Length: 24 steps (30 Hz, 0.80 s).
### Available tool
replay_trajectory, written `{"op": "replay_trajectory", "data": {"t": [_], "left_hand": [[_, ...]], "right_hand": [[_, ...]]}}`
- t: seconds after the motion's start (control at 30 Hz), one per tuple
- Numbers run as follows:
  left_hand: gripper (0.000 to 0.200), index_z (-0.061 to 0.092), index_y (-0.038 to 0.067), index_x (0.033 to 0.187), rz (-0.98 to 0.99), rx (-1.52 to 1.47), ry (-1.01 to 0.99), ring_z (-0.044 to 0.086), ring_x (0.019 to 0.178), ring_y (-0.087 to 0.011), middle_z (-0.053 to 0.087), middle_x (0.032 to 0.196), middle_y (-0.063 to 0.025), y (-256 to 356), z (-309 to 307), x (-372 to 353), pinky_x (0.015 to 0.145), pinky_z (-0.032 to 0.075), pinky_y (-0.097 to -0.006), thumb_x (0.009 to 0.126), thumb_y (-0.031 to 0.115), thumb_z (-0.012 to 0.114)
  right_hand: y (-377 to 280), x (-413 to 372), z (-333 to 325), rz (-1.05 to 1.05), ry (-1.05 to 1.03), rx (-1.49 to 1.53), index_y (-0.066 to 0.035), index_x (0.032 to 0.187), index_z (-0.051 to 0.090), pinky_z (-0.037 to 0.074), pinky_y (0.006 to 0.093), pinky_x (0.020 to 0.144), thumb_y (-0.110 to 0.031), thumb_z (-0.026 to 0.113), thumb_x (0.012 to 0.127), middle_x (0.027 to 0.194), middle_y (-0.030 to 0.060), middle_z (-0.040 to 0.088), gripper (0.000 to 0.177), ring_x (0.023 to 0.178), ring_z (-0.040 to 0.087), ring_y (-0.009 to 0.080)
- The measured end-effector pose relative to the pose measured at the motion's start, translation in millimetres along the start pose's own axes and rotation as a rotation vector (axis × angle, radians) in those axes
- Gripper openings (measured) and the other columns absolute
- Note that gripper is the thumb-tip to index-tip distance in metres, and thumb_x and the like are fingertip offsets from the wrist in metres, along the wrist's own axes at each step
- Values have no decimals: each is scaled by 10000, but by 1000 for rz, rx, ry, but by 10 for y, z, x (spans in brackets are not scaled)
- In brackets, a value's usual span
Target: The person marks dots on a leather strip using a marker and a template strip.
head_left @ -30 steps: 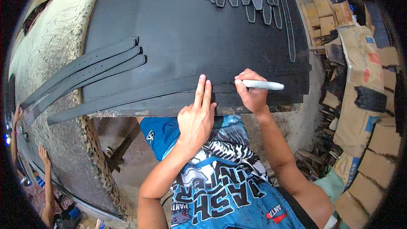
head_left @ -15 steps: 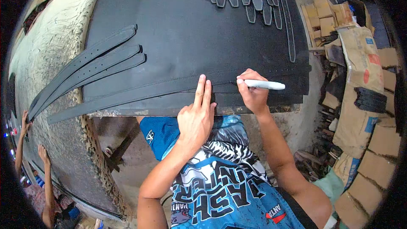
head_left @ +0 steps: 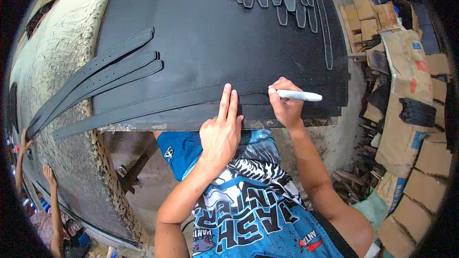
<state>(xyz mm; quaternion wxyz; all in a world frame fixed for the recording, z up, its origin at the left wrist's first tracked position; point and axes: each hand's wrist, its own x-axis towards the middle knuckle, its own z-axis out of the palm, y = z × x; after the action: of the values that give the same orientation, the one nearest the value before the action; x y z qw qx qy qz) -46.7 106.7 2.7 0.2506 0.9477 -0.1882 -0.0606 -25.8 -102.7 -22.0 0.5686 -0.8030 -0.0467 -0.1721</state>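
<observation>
My left hand [head_left: 222, 131] lies on a long black belt strap [head_left: 158, 108] at the table's near edge, its index and middle fingers stretched out and pressed on the strap. The other fingers are bent. To the right, my right hand [head_left: 287, 104] grips a white marker pen [head_left: 300, 95] in a pinch; its tip is hidden by my fingers, close to the right end of the strap. The strap runs leftward across the black work surface [head_left: 191, 33] and past its edge.
Several stitched straps with holes [head_left: 119, 64] lie at the left. More strap ends [head_left: 287, 0] fan out at the far edge. A co-worker's hands [head_left: 49, 174] rest at the far left. Cardboard pieces [head_left: 406, 100] are stacked along the right.
My two hands have hardly moved. At the far left, the co-worker's upper hand has shifted slightly left and down along the table.
</observation>
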Motion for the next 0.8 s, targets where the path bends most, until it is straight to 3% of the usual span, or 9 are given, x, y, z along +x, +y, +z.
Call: {"op": "replay_trajectory", "data": {"t": [0.3, 0.4, 0.43, 0.53, 0.73, 0.8], "left_hand": [[655, 434, 39, 1476, 8, -23, 26, 664, 570, -303, 335, 1598, -123, -3, 14, 1, 532, 553, -371, 893, 221, 670], [678, 419, -1, 1472, -2, 1, 10, 663, 564, -299, 333, 1594, -149, 47, 12, 11, 525, 550, -371, 887, 225, 677], [690, 413, -15, 1469, 2, 5, 21, 661, 559, -292, 329, 1594, -162, 69, 26, 18, 519, 547, -366, 883, 231, 682], [728, 400, -51, 1462, 30, 21, 29, 653, 542, -270, 318, 1591, -195, 194, 124, 56, 502, 538, -350, 872, 253, 698], [730, 411, -69, 1444, 158, -15, 18, 644, 528, -245, 316, 1584, -224, 592, 417, 278, 485, 523, -343, 869, 277, 697], [708, 417, -36, 1456, 157, -30, 5, 652, 538, -249, 334, 1586, -180, 604, 416, 275, 490, 526, -349, 878, 272, 687]], "right_hand": [[34, 8, 7, -55, -42, -39, -34, 832, 611, 472, 285, 565, 8, 673, 848, 724, 53, 604, 77, 635, 575, 142], [96, 16, -15, 121, 222, 317, -40, 849, 606, 499, 273, 605, -3, 647, 884, 807, 55, 620, 66, 681, 577, 126], [91, 18, -45, 188, 240, 470, -43, 878, 598, 508, 256, 635, -23, 613, 922, 896, 57, 624, 51, 703, 555, 101], [80, 47, -82, 331, 345, 646, -38, 901, 591, 501, 239, 650, -43, 597, 938, 931, 55, 620, 38, 681, 521, 86], [100, 109, -85, 336, 418, 830, -41, 911, 591, 464, 264, 647, -45, 557, 964, 819, 35, 577, 64, 636, 476, 83], [88, 122, -73, 337, 435, 832, -41, 910, 593, 451, 265, 639, -42, 551, 969, 800, 34, 571, 73, 637, 473, 85]]}}
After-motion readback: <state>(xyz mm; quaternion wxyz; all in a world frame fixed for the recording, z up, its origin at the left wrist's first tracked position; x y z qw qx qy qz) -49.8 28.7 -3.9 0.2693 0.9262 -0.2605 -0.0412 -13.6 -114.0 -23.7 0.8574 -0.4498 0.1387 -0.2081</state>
